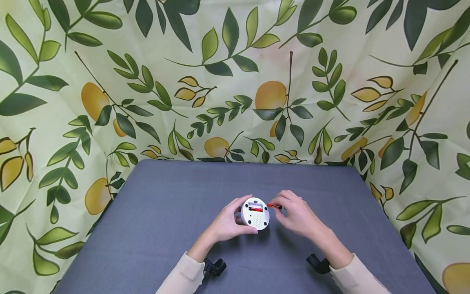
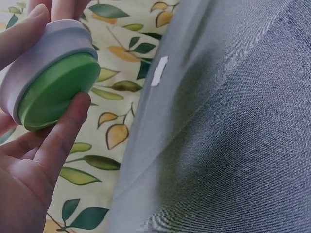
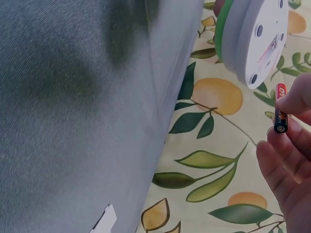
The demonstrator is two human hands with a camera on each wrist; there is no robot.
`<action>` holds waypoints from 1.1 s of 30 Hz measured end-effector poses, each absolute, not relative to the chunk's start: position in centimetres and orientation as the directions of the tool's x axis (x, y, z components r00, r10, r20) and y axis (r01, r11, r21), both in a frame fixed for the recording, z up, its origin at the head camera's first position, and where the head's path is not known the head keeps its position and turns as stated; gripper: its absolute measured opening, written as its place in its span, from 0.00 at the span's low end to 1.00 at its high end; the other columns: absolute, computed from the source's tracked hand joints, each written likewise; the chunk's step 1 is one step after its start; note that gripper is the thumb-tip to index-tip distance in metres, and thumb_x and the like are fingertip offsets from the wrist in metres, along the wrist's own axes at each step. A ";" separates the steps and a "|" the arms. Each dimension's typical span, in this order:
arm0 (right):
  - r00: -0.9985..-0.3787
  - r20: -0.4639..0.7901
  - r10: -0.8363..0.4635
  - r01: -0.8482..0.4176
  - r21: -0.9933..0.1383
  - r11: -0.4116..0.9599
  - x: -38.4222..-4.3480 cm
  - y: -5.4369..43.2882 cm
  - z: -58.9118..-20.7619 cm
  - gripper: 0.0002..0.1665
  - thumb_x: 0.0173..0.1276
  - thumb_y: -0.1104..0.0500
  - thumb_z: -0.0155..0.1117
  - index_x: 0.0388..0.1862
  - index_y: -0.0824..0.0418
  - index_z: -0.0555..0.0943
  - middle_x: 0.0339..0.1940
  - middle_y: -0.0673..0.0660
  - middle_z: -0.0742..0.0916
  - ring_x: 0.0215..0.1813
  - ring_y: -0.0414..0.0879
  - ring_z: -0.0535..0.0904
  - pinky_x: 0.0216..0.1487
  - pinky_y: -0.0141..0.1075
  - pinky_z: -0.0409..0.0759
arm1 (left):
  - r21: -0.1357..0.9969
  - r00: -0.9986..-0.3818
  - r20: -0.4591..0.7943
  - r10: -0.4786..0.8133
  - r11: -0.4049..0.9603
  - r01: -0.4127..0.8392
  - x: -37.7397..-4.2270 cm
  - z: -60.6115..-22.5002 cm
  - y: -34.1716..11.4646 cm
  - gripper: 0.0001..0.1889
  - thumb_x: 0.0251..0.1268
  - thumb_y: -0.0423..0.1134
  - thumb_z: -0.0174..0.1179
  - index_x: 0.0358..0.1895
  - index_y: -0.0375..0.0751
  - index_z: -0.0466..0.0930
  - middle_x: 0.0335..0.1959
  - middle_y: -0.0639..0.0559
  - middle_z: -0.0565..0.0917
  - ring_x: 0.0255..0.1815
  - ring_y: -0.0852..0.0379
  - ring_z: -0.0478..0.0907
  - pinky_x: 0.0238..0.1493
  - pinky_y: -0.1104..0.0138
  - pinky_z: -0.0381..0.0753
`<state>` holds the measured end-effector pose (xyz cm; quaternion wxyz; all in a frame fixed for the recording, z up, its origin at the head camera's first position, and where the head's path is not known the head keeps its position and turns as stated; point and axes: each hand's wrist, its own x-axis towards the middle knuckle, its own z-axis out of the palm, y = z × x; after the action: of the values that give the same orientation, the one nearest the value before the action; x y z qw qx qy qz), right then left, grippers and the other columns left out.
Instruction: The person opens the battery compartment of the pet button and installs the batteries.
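Two bare hands meet near the lower middle of the head view, both forearms slanting inward from the bottom edge, so from where I stand they make something like an open triangle. The left hand [image 1: 228, 224] is curved around a round white device [image 1: 260, 222], a bit right of centre in the lower half of the head view; its fingers are at the upper edge and its thumb is at the lower edge. In the left wrist view, upper left, I see the green part [image 2: 60, 92] of this device, with one finger lying against it. The white face with dark feet is turned up to the head camera, and in its upper part is an uncovered compartment [image 1: 256, 204], where one red battery [image 1: 256, 210] lies along the lower side.

The right hand [image 1: 296, 213] pinches a second battery [image 1: 273, 206] between thumb and fingers, just beside the device's right edge. The red end points left to the device, the dark end toward the palm. In the right wrist view, at the right edge, a gap shows between this battery and the device, and the lower fingers are loosely bent. Both hands are raised above the grey table [image 1: 165, 196]. Each wrist wears a black mount [image 1: 216, 267], near a pale sleeve [image 1: 183, 274] cuff.
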<state>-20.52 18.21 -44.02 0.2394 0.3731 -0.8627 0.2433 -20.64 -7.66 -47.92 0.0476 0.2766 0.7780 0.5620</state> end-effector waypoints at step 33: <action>-0.639 0.586 -0.498 -0.760 -0.381 0.526 -21.1 15.0 -44.7 0.13 0.56 0.73 0.75 0.35 0.58 0.87 0.37 0.47 0.84 0.42 0.41 0.79 0.40 0.37 0.84 | 0.905 -0.822 0.239 0.517 0.188 0.381 -20.3 -47.8 -7.4 0.48 0.50 0.41 0.81 0.76 0.48 0.65 0.63 0.53 0.75 0.59 0.54 0.77 0.51 0.68 0.85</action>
<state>-21.10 14.99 -44.65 0.2077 0.3709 -0.8484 0.3155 -20.32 -7.45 -47.82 0.0599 0.2921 0.7685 0.5661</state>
